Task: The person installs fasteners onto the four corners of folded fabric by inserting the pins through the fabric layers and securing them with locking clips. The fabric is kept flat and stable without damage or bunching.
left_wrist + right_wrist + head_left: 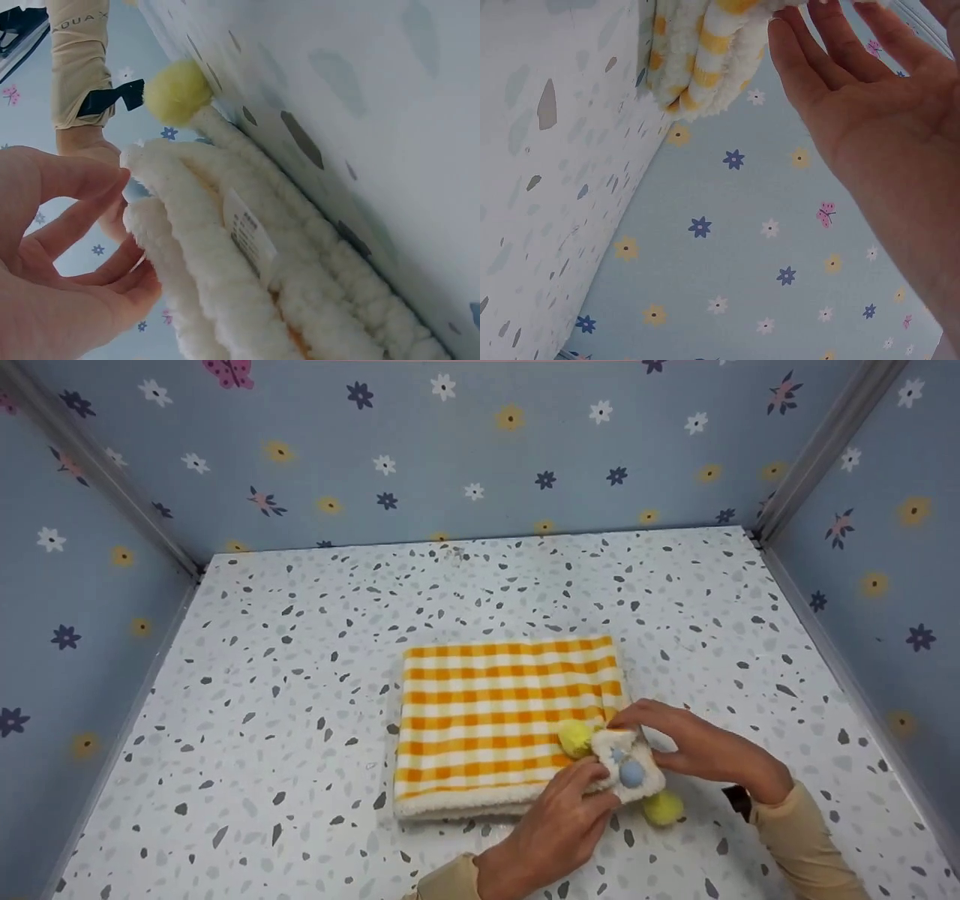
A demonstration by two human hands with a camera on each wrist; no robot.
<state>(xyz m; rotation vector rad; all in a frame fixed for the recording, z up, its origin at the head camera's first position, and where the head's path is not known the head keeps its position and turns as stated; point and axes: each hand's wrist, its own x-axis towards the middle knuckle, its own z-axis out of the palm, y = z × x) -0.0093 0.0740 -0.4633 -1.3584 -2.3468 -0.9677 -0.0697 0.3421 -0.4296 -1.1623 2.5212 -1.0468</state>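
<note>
A folded blanket with orange-and-white checks and a white fleecy underside lies on the speckled table. Its near right corner is turned up, showing white fleece with blue spots. With thumb and fingertips, my left hand pinches this corner's near left edge. My right hand holds the same corner from the far right side, its index finger over the top. One yellow pom-pom sits on the checks beside the corner; another pom-pom rests below it. Fleecy layers and a white label show in the left wrist view.
The white table with grey specks spreads around the blanket. Blue flowered panels stand at the back and both sides, joined by grey metal posts at the corners. A dark strap is on the right wrist.
</note>
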